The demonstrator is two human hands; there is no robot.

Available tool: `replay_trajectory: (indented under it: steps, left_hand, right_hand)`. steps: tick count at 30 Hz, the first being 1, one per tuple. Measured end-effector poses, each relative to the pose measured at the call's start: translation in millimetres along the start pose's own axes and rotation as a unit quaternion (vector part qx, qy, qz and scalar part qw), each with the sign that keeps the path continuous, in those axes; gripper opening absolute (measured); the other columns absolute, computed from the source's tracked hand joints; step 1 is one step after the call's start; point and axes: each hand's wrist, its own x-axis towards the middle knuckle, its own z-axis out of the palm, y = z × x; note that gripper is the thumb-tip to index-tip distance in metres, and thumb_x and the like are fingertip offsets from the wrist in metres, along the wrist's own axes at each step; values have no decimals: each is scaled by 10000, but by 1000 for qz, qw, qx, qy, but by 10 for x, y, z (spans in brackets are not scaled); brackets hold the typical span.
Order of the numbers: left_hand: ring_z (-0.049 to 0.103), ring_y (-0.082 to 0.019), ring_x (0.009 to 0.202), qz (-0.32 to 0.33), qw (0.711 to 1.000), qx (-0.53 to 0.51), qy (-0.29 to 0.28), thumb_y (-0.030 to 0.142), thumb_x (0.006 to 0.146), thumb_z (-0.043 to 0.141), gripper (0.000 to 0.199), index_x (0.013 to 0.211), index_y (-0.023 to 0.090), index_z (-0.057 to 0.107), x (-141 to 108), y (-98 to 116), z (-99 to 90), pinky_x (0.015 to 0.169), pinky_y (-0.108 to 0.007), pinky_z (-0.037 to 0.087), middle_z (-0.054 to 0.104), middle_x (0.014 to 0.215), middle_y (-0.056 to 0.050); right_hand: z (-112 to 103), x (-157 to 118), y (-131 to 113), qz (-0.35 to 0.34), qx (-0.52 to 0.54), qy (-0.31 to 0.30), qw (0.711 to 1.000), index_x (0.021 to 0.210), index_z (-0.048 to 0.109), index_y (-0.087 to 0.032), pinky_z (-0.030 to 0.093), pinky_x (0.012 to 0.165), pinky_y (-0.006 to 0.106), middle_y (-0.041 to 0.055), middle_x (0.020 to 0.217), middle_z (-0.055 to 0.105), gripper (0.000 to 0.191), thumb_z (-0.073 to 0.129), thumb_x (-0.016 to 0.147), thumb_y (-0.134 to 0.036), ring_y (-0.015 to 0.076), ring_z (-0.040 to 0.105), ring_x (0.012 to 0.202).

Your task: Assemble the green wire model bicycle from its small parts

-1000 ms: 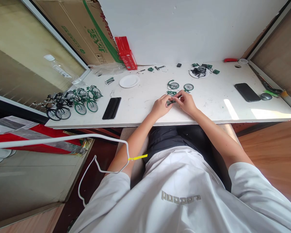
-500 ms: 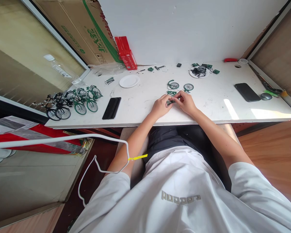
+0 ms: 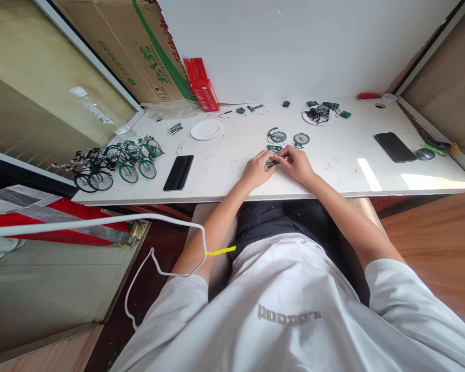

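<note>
Across the width of the workspace runs a white worktop (image 3: pixel 225 181), its surface scuffed and its right end crossed by patches of sunlight. From where I stand, a large cardboard box (image 3: pixel 127 46) is noted at the back left, a clear bottle (image 3: pixel 98 111) at the left end, and a red box (image 3: pixel 202 88) upright by the rear panel. Green and black model bicycles (image 3: pixel 118 155) are grouped near the bottle. One phone (image 3: pixel 179 173) lies to the right of that group; a second phone (image 3: pixel 395 147) lies well over to the right. Of two white plates, the left plate (image 3: pixel 206 129) sits behind the first phone, and the right plate (image 3: pixel 329 120) carries a tangle of dark parts (image 3: pixel 316 113).

The left hand (image 3: pixel 258 169) and right hand (image 3: pixel 299 164) meet over the front middle of the worktop, fingers pinched narrow. Just beyond them lie a green-fendered wheel (image 3: pixel 279 136), another wheel (image 3: pixel 301 139) and a green part (image 3: pixel 274 148). Between the fingertips of both hands is a small dark-green piece (image 3: pixel 270 164); its full shape is hidden by the fingers.
</note>
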Motion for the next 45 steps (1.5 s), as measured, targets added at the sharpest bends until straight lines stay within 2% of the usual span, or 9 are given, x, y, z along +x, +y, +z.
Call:
replay_trajectory:
  steps: [24, 45]
  left_hand:
    - [625, -127, 670, 2, 1000, 0, 2, 112, 940, 786, 239, 1134, 230, 710, 1, -3, 1, 824, -322, 561, 779, 1198, -37]
    - [634, -133, 670, -3, 1000, -3, 0, 128, 944, 781, 241, 1146, 241, 716, 4, 8, -2, 847, -332, 579, 781, 1204, -43]
  right_hand:
    - [6, 3, 6, 1, -2, 2, 1000, 979, 690, -248, 423, 662, 359, 48, 813, 736, 590, 642, 1036, -833, 193, 561, 664]
    - [13, 7, -15, 8, -11, 5, 1000, 958, 690, -250, 423, 657, 365, 58, 858, 758, 593, 648, 1021, -838, 183, 530, 650]
